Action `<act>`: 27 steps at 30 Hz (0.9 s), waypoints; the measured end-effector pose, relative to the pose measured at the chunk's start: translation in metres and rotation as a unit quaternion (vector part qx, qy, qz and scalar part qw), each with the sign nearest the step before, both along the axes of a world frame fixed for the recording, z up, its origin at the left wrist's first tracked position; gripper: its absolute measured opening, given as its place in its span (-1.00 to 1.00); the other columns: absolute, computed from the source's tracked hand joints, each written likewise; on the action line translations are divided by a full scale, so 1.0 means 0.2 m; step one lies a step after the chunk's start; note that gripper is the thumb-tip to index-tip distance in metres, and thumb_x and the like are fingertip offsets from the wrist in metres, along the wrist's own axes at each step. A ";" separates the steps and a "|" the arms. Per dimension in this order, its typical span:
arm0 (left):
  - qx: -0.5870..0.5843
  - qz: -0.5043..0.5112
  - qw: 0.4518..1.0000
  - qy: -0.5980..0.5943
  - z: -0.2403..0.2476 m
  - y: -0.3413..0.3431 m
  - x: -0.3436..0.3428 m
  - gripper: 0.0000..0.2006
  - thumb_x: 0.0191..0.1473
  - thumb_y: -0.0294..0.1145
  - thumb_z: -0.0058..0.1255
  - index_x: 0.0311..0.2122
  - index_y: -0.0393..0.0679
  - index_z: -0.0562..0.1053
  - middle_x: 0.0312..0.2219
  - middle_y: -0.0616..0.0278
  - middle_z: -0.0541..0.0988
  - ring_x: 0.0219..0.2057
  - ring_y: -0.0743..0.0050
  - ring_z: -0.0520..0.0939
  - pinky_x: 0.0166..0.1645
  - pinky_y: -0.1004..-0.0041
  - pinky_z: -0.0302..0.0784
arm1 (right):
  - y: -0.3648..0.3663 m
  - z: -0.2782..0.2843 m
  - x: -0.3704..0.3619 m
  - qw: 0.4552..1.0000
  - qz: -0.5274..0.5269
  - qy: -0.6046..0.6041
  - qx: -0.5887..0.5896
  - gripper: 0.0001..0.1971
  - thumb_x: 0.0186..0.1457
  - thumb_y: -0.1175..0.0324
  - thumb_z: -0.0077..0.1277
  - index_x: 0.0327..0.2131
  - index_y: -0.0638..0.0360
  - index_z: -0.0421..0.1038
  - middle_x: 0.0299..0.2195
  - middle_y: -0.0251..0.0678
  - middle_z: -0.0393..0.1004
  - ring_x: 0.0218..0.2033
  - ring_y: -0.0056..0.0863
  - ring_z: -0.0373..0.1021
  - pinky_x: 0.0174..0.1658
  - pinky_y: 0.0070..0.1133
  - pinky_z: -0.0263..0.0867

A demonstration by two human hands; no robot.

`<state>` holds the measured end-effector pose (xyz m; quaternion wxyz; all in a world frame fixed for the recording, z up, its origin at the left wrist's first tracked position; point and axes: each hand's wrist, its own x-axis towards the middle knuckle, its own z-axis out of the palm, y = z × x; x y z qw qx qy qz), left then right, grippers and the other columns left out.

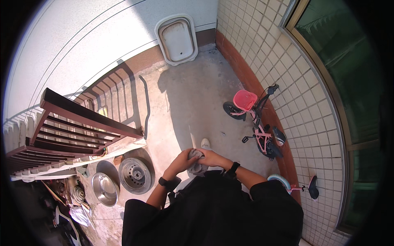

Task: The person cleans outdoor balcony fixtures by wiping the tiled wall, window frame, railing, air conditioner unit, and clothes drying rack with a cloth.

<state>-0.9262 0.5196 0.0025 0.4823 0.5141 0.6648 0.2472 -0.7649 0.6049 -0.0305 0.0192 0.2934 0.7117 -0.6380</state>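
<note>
In front of my body both hands are closed around a crumpled grey cloth (198,167). My left hand (179,162) grips it from the left side, and my right hand (211,157) has hold of its upper right part. Some of the cloth hangs below the fingers, against my black shirt. Dark bands circle both wrists. Just beyond the hands, one light-coloured shoe (205,143) shows on the concrete floor.
A pink child's bicycle (260,131) with a basket leans by the tiled wall at right. Behind it stands a small wheeled ride-on (279,180). A plastic tub (179,43) rests against the far wall. At left are a brown railing (78,127), a wheel rim (135,175) and a metal basin (105,189).
</note>
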 end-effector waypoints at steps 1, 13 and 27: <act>-0.019 0.035 0.999 0.000 0.02 0.04 -0.10 -0.52 -0.04 -0.23 0.02 -0.06 -0.35 0.30 -0.20 -0.17 0.46 -0.15 0.03 0.49 -0.07 0.32 0.38 | 0.07 0.02 -0.12 1.000 0.026 -0.008 0.001 -0.38 -0.12 0.26 0.06 0.05 0.21 0.14 -0.13 -0.05 0.39 -0.13 -0.27 0.36 -0.07 -0.52 0.25; 0.246 0.180 0.952 0.032 0.46 1.18 -0.74 -0.46 -0.07 -0.58 0.00 0.08 -0.18 0.19 0.05 0.04 0.19 -0.07 0.27 0.40 -0.22 0.51 0.48 | 1.38 0.49 -0.90 0.934 -0.039 0.304 0.184 -0.30 -0.23 0.55 -0.06 0.12 0.08 0.10 -0.06 -0.07 0.27 -0.05 -0.24 0.26 0.02 -0.49 0.16; 0.304 -0.312 0.886 -0.156 0.72 3.10 -0.39 -0.39 -0.07 -0.50 0.06 0.13 -0.04 0.15 0.13 0.03 0.04 0.06 0.16 0.28 -0.02 0.38 0.40 | 2.45 0.88 -0.27 0.782 -0.456 0.066 0.419 -0.40 -0.23 0.64 -0.11 0.03 0.16 0.24 0.02 0.00 0.18 0.04 -0.15 0.18 0.00 -0.49 0.19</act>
